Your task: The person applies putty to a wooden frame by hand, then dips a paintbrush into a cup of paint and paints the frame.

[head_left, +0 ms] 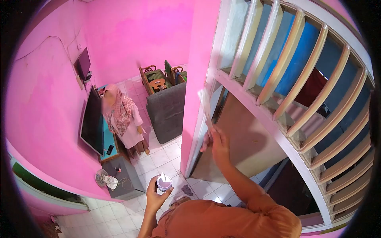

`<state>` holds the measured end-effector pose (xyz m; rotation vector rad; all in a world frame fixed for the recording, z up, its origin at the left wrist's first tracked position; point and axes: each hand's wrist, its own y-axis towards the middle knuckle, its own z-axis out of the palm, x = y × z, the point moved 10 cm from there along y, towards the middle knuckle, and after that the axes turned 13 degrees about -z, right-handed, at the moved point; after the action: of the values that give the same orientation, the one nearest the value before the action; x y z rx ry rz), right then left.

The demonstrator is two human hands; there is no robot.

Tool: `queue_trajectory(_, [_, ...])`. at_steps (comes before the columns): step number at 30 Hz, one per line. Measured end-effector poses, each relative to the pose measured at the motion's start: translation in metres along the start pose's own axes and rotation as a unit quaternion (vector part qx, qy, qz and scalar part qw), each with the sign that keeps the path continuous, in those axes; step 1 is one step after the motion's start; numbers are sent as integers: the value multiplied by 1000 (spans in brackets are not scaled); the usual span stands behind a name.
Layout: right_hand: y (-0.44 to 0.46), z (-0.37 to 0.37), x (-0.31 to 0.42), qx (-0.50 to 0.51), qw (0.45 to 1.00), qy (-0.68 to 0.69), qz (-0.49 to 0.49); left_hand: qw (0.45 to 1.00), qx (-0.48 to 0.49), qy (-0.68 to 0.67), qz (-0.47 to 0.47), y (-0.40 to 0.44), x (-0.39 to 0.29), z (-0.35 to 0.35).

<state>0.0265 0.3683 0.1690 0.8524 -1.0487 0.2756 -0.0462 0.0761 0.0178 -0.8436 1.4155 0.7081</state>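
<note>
In the head view, my left hand (pixel 153 196) is wrapped round a small open cup of pale paint (pixel 164 184), held upright low in front of me. A white streak or stick shows at the cup's mouth. My right hand (pixel 219 146) is raised and closed on the handle of a paintbrush (pixel 205 104), its pale bristles pointing up. The brush is smeared by motion and lies along the white door frame (pixel 216 89), beside the pink wall edge (pixel 194 83). Whether the bristles touch the frame, I cannot tell.
White slats (pixel 293 55) fill the opening above a brown door (pixel 246 131). At left, a person in a patterned headscarf (pixel 125 115) stands beside a television (pixel 93 123). A fan (pixel 106 179), a grey sofa (pixel 168 113) and a guitar (pixel 157 84) are lower down. A dark cloth (pixel 187 190) lies on the tiles.
</note>
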Motion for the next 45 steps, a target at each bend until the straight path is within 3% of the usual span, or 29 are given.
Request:
queue_trajectory(6, [-69,-77,-49,-63,991,-42,107,999,20,40,12,5,-7,18])
queue_trajectory(18, [-124,-150,-51,-105,988,-62,96,996,72,55,19,14,-17,71])
queue_trajectory(22, [-133,-164,-43,-123,987,-65,86,998,59,23,-18,13,-6,79])
queue_trajectory(23, [-135,-170,-44,-115,988,-66,80,998,60,33,15,12,-9,82])
queue_trajectory(29, [-134,-165,-31,-121,983,-109,80,994,63,34,78,17,-16,87])
queue_trajectory(34, [-112,-145,-6,-65,984,-168,-14,991,69,40,104,26,-21,78])
queue_trajectory(37, [-93,-120,14,-44,981,-188,-22,996,85,25,29,35,-18,72])
queue_trajectory(41, [-78,-94,36,-64,988,-138,-25,996,92,7,14,44,-17,66])
queue_trajectory(45, [-62,-51,63,17,989,-124,-79,995,97,8,30,50,-22,65])
